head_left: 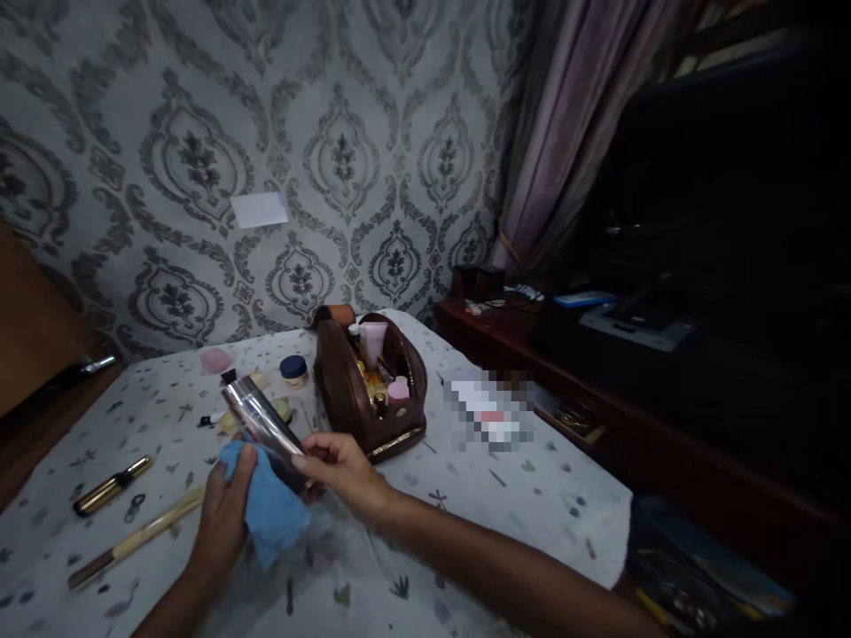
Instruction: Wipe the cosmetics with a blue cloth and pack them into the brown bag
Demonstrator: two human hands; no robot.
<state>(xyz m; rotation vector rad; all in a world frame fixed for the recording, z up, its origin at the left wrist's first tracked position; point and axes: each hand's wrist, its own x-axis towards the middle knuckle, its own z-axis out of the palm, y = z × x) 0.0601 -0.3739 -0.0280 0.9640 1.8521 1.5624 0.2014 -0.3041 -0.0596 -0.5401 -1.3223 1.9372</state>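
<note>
In my left hand [226, 496] is a crumpled blue cloth [272, 518], pinched between thumb and fingers. My right hand [342, 465] grips the lower end of a shiny silver tube-like container [262, 416], which tilts up to the left. The cloth touches or lies close against the container's near side; the exact contact is hidden. Just beyond my right hand, an open brown cosmetic bag [339, 390] holds a pale pink squeeze tube [373, 344], a pink-lidded jar [398, 389] and several small bottles.
A dark-lidded jar [293, 372] and a pink item [216, 360] stand behind the container. To the left lie a gold-and-black cosmetic tube [113, 486] and a wooden-handled brush-like stick [136, 539]. A blurred white item [488, 408] rests near the patterned tablecloth's right edge, beside a dark red desk [479, 332].
</note>
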